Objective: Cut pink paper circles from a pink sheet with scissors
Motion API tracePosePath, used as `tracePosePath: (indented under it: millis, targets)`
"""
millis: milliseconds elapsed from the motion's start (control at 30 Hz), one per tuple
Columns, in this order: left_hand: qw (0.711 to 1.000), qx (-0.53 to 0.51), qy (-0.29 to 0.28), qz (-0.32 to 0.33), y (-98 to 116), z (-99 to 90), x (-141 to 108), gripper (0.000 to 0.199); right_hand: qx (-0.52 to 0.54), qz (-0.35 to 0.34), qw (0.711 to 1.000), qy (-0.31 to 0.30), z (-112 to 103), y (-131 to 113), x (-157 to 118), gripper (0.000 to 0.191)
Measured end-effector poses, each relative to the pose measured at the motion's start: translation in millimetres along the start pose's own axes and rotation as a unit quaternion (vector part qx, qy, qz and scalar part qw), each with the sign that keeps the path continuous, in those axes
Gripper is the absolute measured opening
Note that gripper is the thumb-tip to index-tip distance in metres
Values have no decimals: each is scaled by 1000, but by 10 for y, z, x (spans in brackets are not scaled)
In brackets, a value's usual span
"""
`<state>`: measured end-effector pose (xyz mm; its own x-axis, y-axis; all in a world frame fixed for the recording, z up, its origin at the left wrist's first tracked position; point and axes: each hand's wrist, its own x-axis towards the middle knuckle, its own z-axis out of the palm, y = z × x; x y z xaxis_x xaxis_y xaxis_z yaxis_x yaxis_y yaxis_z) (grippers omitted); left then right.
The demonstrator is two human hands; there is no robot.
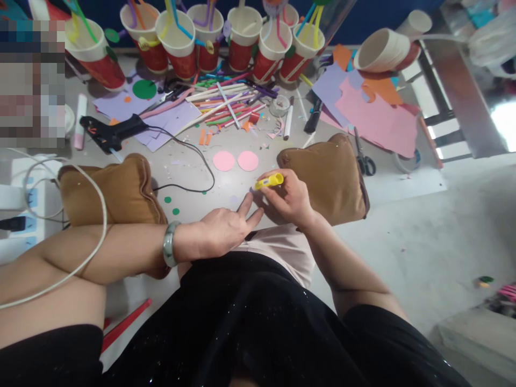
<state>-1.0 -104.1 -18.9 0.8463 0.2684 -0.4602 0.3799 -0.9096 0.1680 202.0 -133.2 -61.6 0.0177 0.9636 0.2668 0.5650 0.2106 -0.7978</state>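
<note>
My right hand is closed around a yellow marker, its lower end pointing down and left at the tabletop. Close beside it, my left hand rests low over the table edge with two fingers stretched out. Those fingertips touch the table near a small purple paper piece, partly hidden by the fingers and marker. Just beyond the hands lie two pink paper circles, the left circle and the right circle. A few tiny green paper dots lie left of my left hand.
Brown cushions flank the work spot, one left and one right. Farther back are a black glue gun with its cord, coloured sticks, and red cups with straws. Scissors and pink paper lie right.
</note>
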Motion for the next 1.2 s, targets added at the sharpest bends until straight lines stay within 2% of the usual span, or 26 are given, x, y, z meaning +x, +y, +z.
tracePosePath:
  millis: [167, 333, 400, 567, 633, 700, 833, 900, 1033, 1200]
  targets:
    - [1000, -8, 8, 19, -29, 34, -1, 74, -75, -88, 991, -70, 22, 116, -19, 19]
    - [999, -13, 5, 30, -32, -10, -14, 75, -126, -188, 973, -51, 147, 221, -11, 18]
    - [1000, -7, 4, 25, -27, -21, -17, 75, -133, -182, 974, -32, 174, 216, -12, 18]
    - [1000, 1, 4, 21, -23, -25, -15, 76, -102, -93, 990, 35, 139, 124, -22, 19]
    - [1000, 0, 7, 26, -29, -21, -13, 76, -89, -80, 991, 52, 113, 96, -17, 20]
    - [1000, -1, 8, 28, -35, -16, -12, 75, -91, -90, 991, 39, 103, 91, -3, 20]
    - [1000, 1, 12, 27, -34, -15, -14, 73, -110, -157, 980, -49, 128, 133, 45, 18]
    - [1000, 2, 11, 27, -31, -20, -15, 72, -121, -181, 974, -69, 145, 156, 61, 18]
    - [1000, 1, 11, 28, -33, -25, -19, 74, -137, -163, 976, -38, 155, 167, 53, 18]
    - [999, 5, 17, 33, -42, -7, -23, 73, -104, -113, 988, 28, 136, 142, 23, 20]
